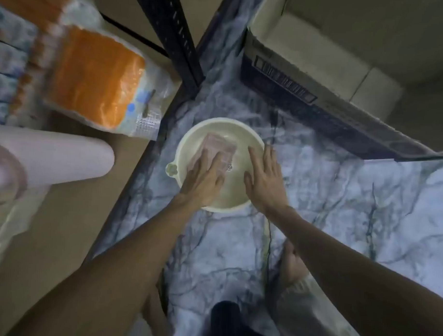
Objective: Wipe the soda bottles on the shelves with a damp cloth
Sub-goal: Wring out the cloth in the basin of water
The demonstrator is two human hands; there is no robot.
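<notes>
One round cream plastic basin (231,190) sits on the white marble-patterned floor (340,197), with one pink cloth (217,147) lying inside it at the far left. The left hand (202,179) presses the cloth with straight, flat fingers, gripping nothing. The right hand (265,179) is spread open over the basin's right rim and holds nothing.

To the far left, one shrink-wrapped pack of orange soda bottles (93,75) lies on a shelf; the bottles are too blurred to count. One black metal shelf upright (175,28) stands between pack and basin. One pale cylinder (65,157) juts in from the left. One bare foot (292,263) is nearer.
</notes>
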